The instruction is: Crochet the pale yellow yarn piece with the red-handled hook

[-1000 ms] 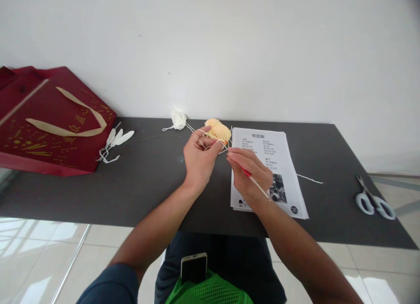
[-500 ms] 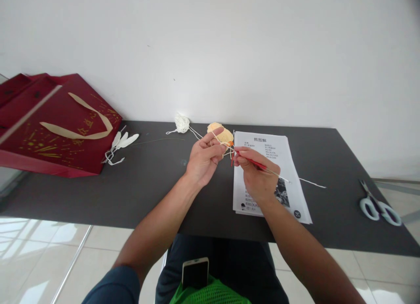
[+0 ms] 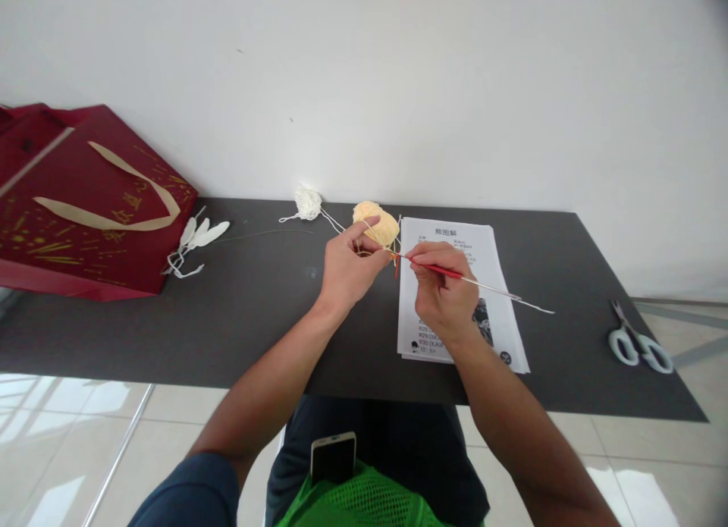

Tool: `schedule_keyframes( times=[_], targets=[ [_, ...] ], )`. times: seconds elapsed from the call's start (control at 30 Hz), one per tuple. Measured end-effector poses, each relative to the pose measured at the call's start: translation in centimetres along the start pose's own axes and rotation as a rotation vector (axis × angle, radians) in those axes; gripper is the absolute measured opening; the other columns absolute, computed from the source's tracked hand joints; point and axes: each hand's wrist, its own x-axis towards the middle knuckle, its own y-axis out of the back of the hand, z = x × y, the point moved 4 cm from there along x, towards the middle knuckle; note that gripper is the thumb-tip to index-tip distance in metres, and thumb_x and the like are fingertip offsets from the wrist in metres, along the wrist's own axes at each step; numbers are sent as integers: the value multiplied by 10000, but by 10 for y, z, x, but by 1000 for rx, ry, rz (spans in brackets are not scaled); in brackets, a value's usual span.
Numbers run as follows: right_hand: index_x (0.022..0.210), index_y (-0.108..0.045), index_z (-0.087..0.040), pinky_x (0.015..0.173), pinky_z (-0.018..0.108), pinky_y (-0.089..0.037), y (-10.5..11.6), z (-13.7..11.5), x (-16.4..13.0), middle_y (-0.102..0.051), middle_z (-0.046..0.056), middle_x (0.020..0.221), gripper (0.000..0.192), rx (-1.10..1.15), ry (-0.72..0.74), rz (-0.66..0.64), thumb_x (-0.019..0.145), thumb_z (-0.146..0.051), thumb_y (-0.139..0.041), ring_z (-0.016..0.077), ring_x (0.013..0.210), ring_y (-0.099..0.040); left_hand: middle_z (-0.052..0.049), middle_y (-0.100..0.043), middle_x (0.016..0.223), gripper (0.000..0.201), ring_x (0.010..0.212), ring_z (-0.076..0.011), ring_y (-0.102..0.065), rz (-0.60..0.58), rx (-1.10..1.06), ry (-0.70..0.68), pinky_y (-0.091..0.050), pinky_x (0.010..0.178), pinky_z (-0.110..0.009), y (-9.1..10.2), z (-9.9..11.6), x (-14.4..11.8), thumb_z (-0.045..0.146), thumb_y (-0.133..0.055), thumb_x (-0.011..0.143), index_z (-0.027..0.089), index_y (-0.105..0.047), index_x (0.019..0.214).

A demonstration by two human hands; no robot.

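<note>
At frame centre, the left hand (image 3: 346, 268) pinches yellow yarn (image 3: 369, 243) between thumb and forefinger; just right, the right hand (image 3: 444, 292) grips a crochet hook (image 3: 455, 274), tip touching the strand.

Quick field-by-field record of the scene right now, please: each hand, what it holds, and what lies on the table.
left hand: pinches pale yarn strand, shut grip
right hand: grips crochet hook, tip toward left hand
yarn ball: peach, behind left hand
white yarn: near wall
paper sheet: under right hand
scissors: far right
red bag: far left
table: dark
</note>
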Motion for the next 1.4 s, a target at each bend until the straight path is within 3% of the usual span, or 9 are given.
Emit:
schedule_keyframes(
  times=[0.13, 0.27, 0.4, 0.67, 0.83, 0.93, 1.17, 1.4],
  targets=[
    [965, -648, -254, 716, 326, -569, 3, 4, -2, -731, 19, 939, 69, 23, -177, 52, 922, -221, -693, 163, 838, -699, 40, -685, 695, 553, 581, -82, -532, 26, 144, -136, -423, 597, -233, -2, 3, -6, 115, -691, 716, 172, -708, 1265],
    [928, -615, -243, 581, 277, -501, 4, 16, -1, -706, -5, 892, 126, 226, -400, 109, 918, -312, -720, 103, 627, -600, 38, -682, 687, 512, 594, -93, -541, -18, 137, -157, -424, 613, -237, -4, 8, -10, 94, -678, 722, 191, -732, 1221],
    [893, -599, -249, 536, 261, -475, 2, 25, 1, -682, -27, 839, 195, 383, -459, 132, 886, -361, -758, 88, 579, -561, 35, -681, 666, 460, 611, -108, -572, -49, 52, -104, -441, 644, -246, -3, 12, -9, 68, -697, 683, 192, -768, 1120],
    [886, -602, -250, 548, 222, -543, 0, 32, 2, -698, -34, 826, 221, 597, -613, 105, 845, -328, -805, 83, 618, -612, 27, -694, 687, 339, 650, -120, -610, -100, -61, -51, -479, 709, -268, -3, 8, -6, 96, -746, 689, 192, -762, 1014],
    [927, -654, -249, 644, 221, -638, -6, 37, -3, -753, -25, 906, 163, 650, -669, 125, 870, -327, -785, 87, 705, -701, -4, -714, 781, 107, 703, -119, -619, -86, -65, -61, -471, 690, -256, -4, 8, -8, 149, -778, 717, 181, -753, 817],
    [938, -687, -247, 714, 229, -674, -10, 36, -6, -771, -23, 937, 120, 640, -690, 138, 887, -317, -769, 91, 757, -733, -3, -713, 783, 71, 688, -113, -599, -69, -82, -43, -461, 672, -252, -4, 8, -9, 183, -792, 731, 182, -751, 789],
    [915, -731, -222, 729, 211, -688, -16, 31, -7, -795, -7, 923, 127, 651, -745, 197, 867, -324, -789, 91, 738, -748, -8, -716, 809, 130, 710, -112, -612, -8, -176, -17, -473, 699, -252, -2, 7, -7, 181, -820, 695, 189, -763, 812],
    [941, -718, -224, 716, 226, -682, -17, 28, -7, -793, 1, 927, 134, 602, -716, 187, 892, -343, -757, 99, 742, -743, 37, -660, 750, 608, 678, -96, -593, -33, -164, -43, -456, 666, -229, -5, 15, -9, 167, -822, 699, 216, -688, 1291]
  ],
)
